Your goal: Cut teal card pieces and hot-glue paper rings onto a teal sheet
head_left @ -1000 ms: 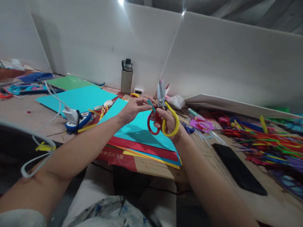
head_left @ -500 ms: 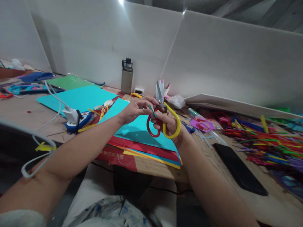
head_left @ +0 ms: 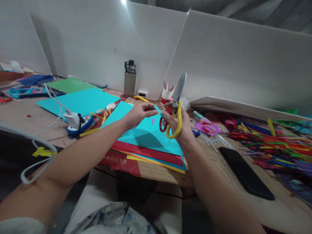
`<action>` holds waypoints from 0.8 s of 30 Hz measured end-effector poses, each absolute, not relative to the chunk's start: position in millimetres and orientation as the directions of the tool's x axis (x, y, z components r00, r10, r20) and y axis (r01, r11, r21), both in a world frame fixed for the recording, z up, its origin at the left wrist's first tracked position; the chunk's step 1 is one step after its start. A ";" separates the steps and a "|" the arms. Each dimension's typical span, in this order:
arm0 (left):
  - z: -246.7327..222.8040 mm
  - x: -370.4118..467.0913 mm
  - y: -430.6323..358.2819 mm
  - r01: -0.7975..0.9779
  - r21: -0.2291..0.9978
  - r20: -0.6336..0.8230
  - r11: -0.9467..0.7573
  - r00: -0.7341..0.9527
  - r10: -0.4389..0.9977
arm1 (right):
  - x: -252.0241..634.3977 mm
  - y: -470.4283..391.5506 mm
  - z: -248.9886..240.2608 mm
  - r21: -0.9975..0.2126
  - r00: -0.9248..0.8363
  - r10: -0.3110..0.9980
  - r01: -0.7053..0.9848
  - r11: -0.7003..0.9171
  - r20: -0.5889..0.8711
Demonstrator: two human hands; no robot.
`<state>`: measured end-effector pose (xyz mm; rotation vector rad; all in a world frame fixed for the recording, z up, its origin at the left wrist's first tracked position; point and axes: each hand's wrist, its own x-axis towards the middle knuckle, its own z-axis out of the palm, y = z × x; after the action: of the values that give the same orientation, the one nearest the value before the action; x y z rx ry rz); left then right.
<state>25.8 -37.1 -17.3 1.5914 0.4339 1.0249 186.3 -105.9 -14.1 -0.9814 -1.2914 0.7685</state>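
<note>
Between my two hands is a small light-blue strip (head_left: 158, 110). The fingertips of my left hand (head_left: 141, 114) pinch its left end. My right hand (head_left: 179, 123) touches the strip's other end with thumb and finger, and also holds the scissors (head_left: 179, 89), which have one red and one yellow handle. Their blades point up and look closed. Below the hands lies a stack of coloured sheets, turquoise paper (head_left: 146, 136) on top and red, blue and yellow edges showing. On the turquoise paper rests a small purple piece (head_left: 153, 121).
Behind stand a grey bottle (head_left: 130, 79) and a paper cup with pens (head_left: 167, 95). A black phone (head_left: 246, 172) and many coloured strips (head_left: 275, 143) lie at the right. At the left are a blue power socket (head_left: 80, 126), white cables and more sheets.
The scissors have swung up and to the right in my right hand, uncovering the cup. The strip now shows its broad face. The purple piece has come into view. My left hand has barely moved.
</note>
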 end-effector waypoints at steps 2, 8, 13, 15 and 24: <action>-16.3 27.4 -40.9 -0.225 0.954 0.296 -0.199 0.584 0.756 | 185.3 -105.7 -13.9 -0.893 0.170 0.877 0.104 0.438 0.450; -15.3 29.8 -46.9 -0.294 0.952 0.255 -0.090 0.593 0.764 | 179.6 -106.0 -16.2 -0.851 0.139 0.848 0.219 0.478 0.512; -15.6 30.3 -46.3 -0.275 0.956 0.249 -0.106 0.561 0.790 | 177.1 -107.2 -16.5 -0.838 0.132 0.843 0.265 0.477 0.522; -15.4 30.2 -44.9 -0.276 0.955 0.246 -0.107 0.540 0.805 | 177.4 -105.9 -18.5 -0.840 0.106 0.851 0.263 0.475 0.514; -7.1 19.6 -26.8 -0.431 0.902 0.189 -0.025 0.342 0.921 | 189.7 -99.9 -24.8 -0.831 -0.037 0.946 0.468 0.301 0.322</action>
<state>19.6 -26.8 -7.1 1.1226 0.5616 1.1748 189.7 -99.9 -24.8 -1.3061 -1.6546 0.6563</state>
